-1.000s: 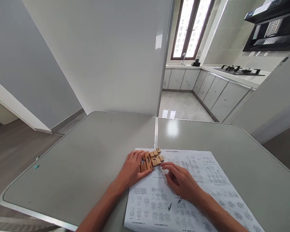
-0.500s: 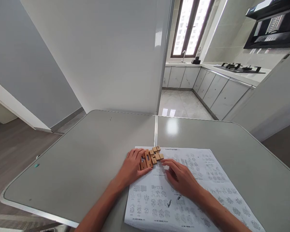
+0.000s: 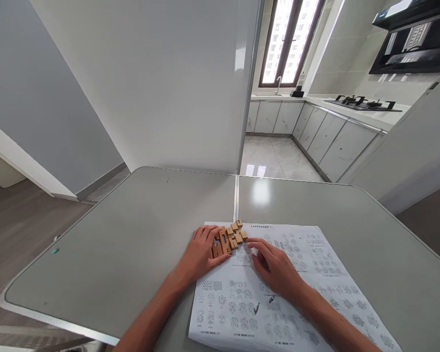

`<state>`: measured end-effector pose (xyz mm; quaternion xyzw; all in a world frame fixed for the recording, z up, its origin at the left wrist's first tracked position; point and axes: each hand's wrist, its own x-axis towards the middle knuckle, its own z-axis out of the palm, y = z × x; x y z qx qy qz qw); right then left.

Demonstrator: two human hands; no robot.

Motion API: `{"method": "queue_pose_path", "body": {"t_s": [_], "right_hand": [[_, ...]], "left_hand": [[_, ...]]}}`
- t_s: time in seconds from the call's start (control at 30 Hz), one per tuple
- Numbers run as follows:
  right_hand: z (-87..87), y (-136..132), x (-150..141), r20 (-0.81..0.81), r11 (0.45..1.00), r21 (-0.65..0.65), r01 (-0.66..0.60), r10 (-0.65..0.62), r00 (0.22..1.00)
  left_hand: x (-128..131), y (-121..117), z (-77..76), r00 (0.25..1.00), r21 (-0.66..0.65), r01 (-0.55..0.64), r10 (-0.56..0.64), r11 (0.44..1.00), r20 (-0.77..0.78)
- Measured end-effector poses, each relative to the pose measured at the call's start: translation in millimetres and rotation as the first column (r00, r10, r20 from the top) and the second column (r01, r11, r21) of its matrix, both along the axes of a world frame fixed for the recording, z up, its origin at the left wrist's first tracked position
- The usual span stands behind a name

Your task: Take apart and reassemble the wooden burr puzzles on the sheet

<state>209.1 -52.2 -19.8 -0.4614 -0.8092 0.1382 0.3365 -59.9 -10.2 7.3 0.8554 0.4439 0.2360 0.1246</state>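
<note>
Several notched wooden puzzle pieces lie side by side at the top left of a printed paper sheet (image 3: 293,313). My left hand (image 3: 198,254) wraps round the two reddish-brown ones, fingers over the far left side and thumb along the near edge. One of these, a slotted piece marked 2 (image 3: 225,240), shows clearly; the piece marked 1 (image 3: 217,248) is partly covered by my fingers. Against them on the right sit paler notched pieces (image 3: 236,236), with a 3 on the far end. My right hand (image 3: 275,266) holds nothing; its extended index fingertip is at their right edge, the other fingers bent.
The sheet carries rows of small line diagrams and two dark check marks. It lies on a grey folding table (image 3: 132,234) with a central seam (image 3: 236,195). A small teal bit (image 3: 55,251) is near the left edge. Beyond stand a white partition (image 3: 176,98) and a kitchen counter (image 3: 337,142).
The paler pieces have shifted slightly left and away from me against the brown ones, with my right fingertip following. My left hand stays in place round the brown pieces.
</note>
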Motion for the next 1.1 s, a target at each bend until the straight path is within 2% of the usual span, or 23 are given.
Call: {"method": "queue_pose_path", "body": {"t_s": [0.33,0.53,0.83,1.1], "right_hand": [[-3.5,0.5,1.1,-0.008,1.000,-0.002,-0.006,0.006,1.000],[-6.3,0.7,1.2,-0.005,1.000,-0.018,-0.002,0.001,1.000],[-4.3,0.4,0.4,-0.012,1.000,-0.030,-0.008,0.008,1.000],[-4.3,1.4,-1.4,-0.019,0.999,-0.051,-0.017,0.016,1.000]], "left_hand": [[-2.5,0.7,-6.3,1.000,0.015,-0.013,0.013,1.000,-0.017],[-2.6,-0.9,-9.9,0.999,0.071,-0.027,0.030,0.997,-0.037],[-5.4,-0.4,-14.8,0.996,0.099,-0.081,0.085,0.992,-0.040],[-10.2,2.6,-13.1,0.989,0.158,-0.148,0.150,0.976,0.003]]}}
